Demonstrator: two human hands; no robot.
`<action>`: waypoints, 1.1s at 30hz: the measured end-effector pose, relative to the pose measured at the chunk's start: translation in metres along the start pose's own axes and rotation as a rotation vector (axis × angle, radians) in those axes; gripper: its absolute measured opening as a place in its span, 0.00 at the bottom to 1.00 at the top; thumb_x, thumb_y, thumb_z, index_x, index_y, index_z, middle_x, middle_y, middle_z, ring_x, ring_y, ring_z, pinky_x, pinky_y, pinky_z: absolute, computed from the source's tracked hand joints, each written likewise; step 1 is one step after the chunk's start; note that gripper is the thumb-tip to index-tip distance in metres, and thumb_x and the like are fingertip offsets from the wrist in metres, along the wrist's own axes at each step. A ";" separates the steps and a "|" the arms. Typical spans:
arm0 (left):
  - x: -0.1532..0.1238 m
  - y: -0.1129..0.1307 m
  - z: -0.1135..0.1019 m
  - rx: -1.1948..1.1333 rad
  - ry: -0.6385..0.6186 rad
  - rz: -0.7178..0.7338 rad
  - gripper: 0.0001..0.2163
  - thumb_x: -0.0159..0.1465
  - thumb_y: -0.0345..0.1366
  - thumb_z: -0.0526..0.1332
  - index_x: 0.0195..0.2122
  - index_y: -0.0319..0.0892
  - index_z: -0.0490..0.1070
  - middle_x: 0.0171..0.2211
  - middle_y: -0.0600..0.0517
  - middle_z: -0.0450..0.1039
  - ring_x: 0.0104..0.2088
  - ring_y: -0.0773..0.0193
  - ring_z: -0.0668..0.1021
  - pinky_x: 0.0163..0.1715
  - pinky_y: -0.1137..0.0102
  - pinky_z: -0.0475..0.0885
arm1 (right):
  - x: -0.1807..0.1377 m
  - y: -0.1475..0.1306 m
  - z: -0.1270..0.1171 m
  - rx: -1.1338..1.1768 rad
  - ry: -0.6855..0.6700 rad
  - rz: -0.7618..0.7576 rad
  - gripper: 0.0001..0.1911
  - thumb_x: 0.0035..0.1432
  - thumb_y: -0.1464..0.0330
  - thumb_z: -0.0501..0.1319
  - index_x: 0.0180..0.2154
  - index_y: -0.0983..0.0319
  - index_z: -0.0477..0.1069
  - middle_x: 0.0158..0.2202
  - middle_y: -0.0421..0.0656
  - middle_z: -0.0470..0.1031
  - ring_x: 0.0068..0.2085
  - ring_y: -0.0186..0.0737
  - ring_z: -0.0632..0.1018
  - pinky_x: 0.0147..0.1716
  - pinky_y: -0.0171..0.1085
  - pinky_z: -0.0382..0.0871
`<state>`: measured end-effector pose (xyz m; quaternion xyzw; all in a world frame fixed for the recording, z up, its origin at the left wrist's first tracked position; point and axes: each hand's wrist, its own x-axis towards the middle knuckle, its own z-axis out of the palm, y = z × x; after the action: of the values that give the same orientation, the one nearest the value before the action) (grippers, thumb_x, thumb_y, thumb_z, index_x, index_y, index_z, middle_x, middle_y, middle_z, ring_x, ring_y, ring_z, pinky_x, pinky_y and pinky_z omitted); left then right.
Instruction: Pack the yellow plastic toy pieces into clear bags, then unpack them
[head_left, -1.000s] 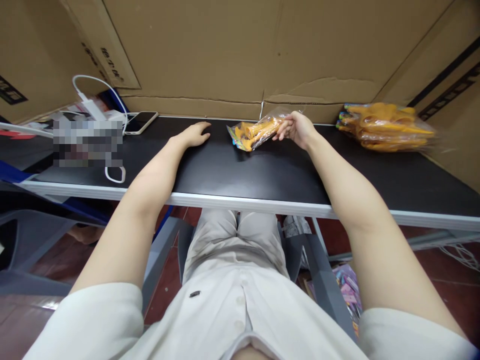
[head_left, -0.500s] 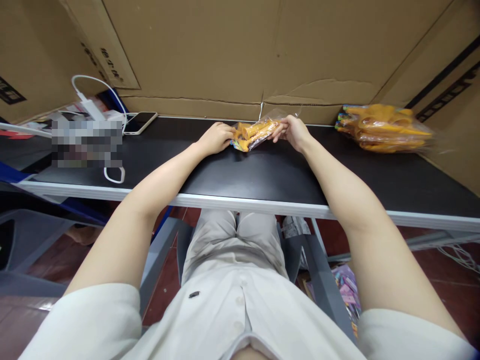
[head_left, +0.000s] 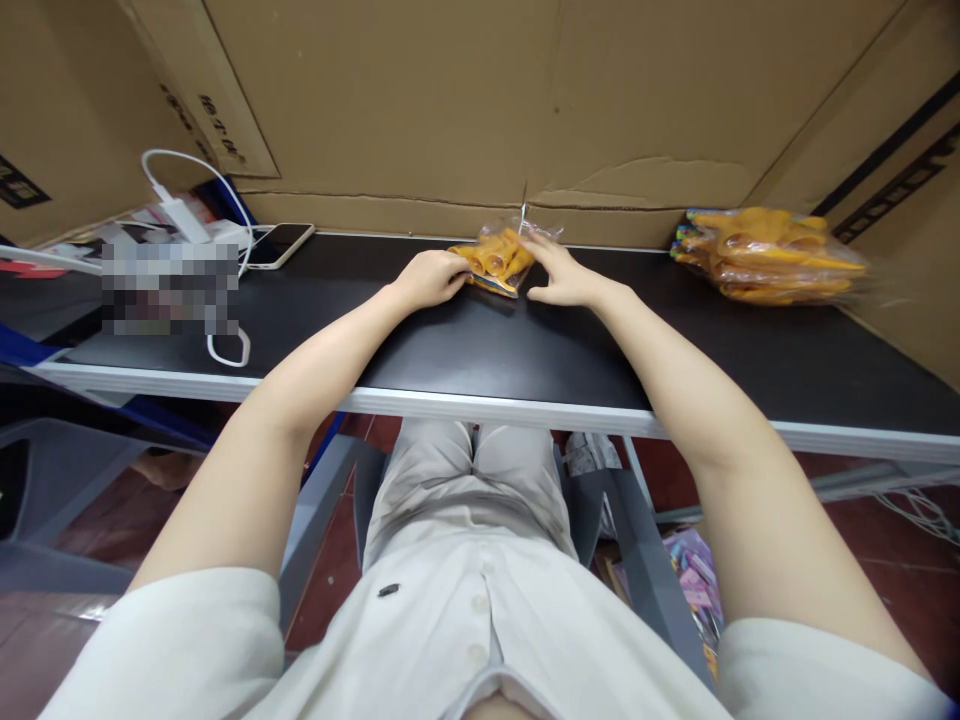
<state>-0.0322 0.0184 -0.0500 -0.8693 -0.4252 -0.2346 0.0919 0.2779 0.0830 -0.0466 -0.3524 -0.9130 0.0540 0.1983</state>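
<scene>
A clear plastic packet with orange-yellow contents [head_left: 496,256] is tilted up over the black tabletop [head_left: 480,350], between my two hands. My left hand [head_left: 435,277] is closed on the packet's left end, thumb and fingers pinching it. At the packet's right side, my right hand [head_left: 564,276] has thumb and fingers spread apart; its fingertips reach the clear wrapping near the upper right edge. What exactly lies inside the packet is too small to make out.
On the right, several similar orange packets [head_left: 772,258] are stacked. A phone [head_left: 280,246] lies at the back left, beside a white cable [head_left: 196,155] and a blurred-out patch. Cardboard [head_left: 420,110] walls the table's back. A grey metal edge [head_left: 495,408] runs along its front.
The packet has turned, its right end coming down and closer to my left hand. My right hand has shifted left and its fingers have spread. My left hand has barely moved.
</scene>
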 end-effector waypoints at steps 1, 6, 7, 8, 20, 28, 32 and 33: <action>0.000 0.001 0.000 -0.002 0.002 -0.010 0.13 0.68 0.33 0.58 0.41 0.43 0.85 0.40 0.42 0.87 0.45 0.47 0.87 0.49 0.59 0.79 | -0.001 -0.009 -0.002 -0.010 -0.024 -0.016 0.55 0.58 0.47 0.75 0.80 0.51 0.59 0.82 0.52 0.52 0.81 0.72 0.54 0.76 0.74 0.50; -0.002 0.004 -0.002 -0.029 0.026 -0.045 0.14 0.70 0.34 0.58 0.44 0.43 0.85 0.43 0.42 0.87 0.47 0.46 0.87 0.51 0.59 0.79 | -0.006 -0.046 -0.002 -0.107 -0.016 -0.091 0.44 0.64 0.44 0.72 0.75 0.50 0.70 0.81 0.53 0.57 0.80 0.75 0.55 0.73 0.82 0.46; -0.002 0.005 -0.002 -0.034 0.035 -0.048 0.14 0.70 0.34 0.58 0.46 0.42 0.85 0.44 0.42 0.88 0.48 0.46 0.87 0.52 0.59 0.79 | -0.007 -0.051 -0.001 -0.129 -0.002 -0.101 0.40 0.66 0.46 0.72 0.73 0.50 0.72 0.80 0.52 0.60 0.80 0.74 0.58 0.73 0.81 0.46; -0.001 0.004 -0.002 -0.038 0.046 -0.050 0.15 0.70 0.34 0.58 0.47 0.42 0.85 0.45 0.41 0.88 0.49 0.46 0.87 0.52 0.58 0.79 | -0.007 -0.055 -0.001 -0.148 0.013 -0.108 0.35 0.68 0.49 0.70 0.72 0.49 0.74 0.78 0.51 0.63 0.79 0.72 0.60 0.74 0.81 0.46; 0.001 -0.004 -0.001 -0.020 0.020 -0.021 0.17 0.65 0.38 0.67 0.54 0.43 0.85 0.59 0.41 0.84 0.60 0.41 0.83 0.61 0.52 0.77 | -0.010 -0.045 -0.019 -0.179 0.153 -0.090 0.24 0.68 0.67 0.60 0.59 0.46 0.85 0.63 0.43 0.82 0.69 0.64 0.75 0.71 0.73 0.57; -0.003 -0.002 -0.004 0.005 0.040 -0.178 0.16 0.73 0.38 0.59 0.49 0.46 0.89 0.46 0.44 0.89 0.51 0.45 0.88 0.54 0.57 0.79 | -0.011 -0.045 -0.026 -0.168 0.055 -0.086 0.24 0.66 0.52 0.68 0.58 0.53 0.87 0.65 0.49 0.81 0.66 0.66 0.78 0.66 0.62 0.69; 0.000 -0.005 -0.002 -0.020 0.105 -0.197 0.17 0.75 0.41 0.58 0.47 0.46 0.88 0.42 0.43 0.88 0.46 0.46 0.87 0.53 0.57 0.78 | -0.012 -0.050 -0.033 -0.112 0.074 -0.090 0.23 0.68 0.50 0.67 0.55 0.54 0.88 0.66 0.48 0.80 0.66 0.64 0.79 0.67 0.59 0.70; 0.001 -0.007 -0.002 -0.025 0.126 -0.204 0.17 0.76 0.42 0.57 0.46 0.46 0.88 0.41 0.43 0.88 0.45 0.46 0.87 0.54 0.56 0.78 | -0.013 -0.050 -0.036 -0.098 0.085 -0.083 0.23 0.69 0.49 0.67 0.56 0.54 0.88 0.66 0.48 0.79 0.66 0.63 0.79 0.68 0.59 0.69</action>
<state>-0.0375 0.0224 -0.0484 -0.8063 -0.5017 -0.3022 0.0832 0.2695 0.0355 -0.0060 -0.3256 -0.9191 -0.0138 0.2213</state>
